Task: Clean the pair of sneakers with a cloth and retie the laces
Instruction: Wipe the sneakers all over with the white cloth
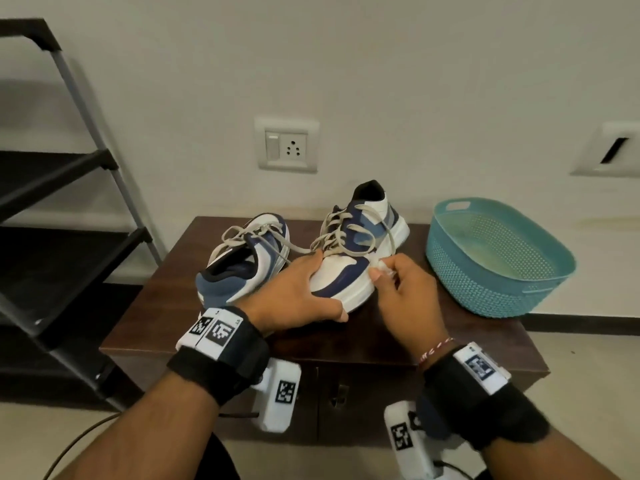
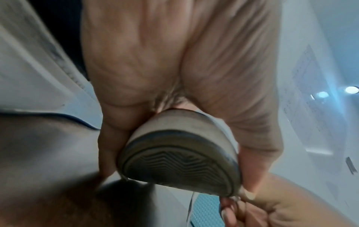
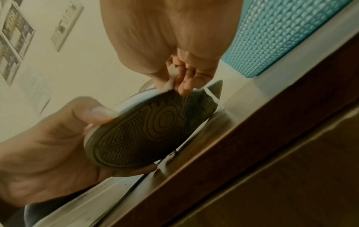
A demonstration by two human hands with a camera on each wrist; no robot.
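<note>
Gripping one of two sneakers on the counter (image 1: 467, 337).
Head view: left hand (image 1: 294, 292) clasps the right sneaker's (image 1: 353, 271) toe, toe toward the person, heel toward the wall; right hand (image 1: 401, 289) pinches a white cloth (image 1: 382, 268) against its side. Second sneaker (image 1: 242, 258) points the opposite way; one teal basket (image 1: 540, 299) stands beside them.
Left wrist view: fingers (image 2: 108, 153) wrap the toe.
Right wrist view: fingers (image 3: 186, 83) pinch cloth at the sole's edge.

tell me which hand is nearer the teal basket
Right. The right hand pinches a small cloth at the sneaker's side, just beside the teal basket; the left hand grips the toe, farther away.
</note>
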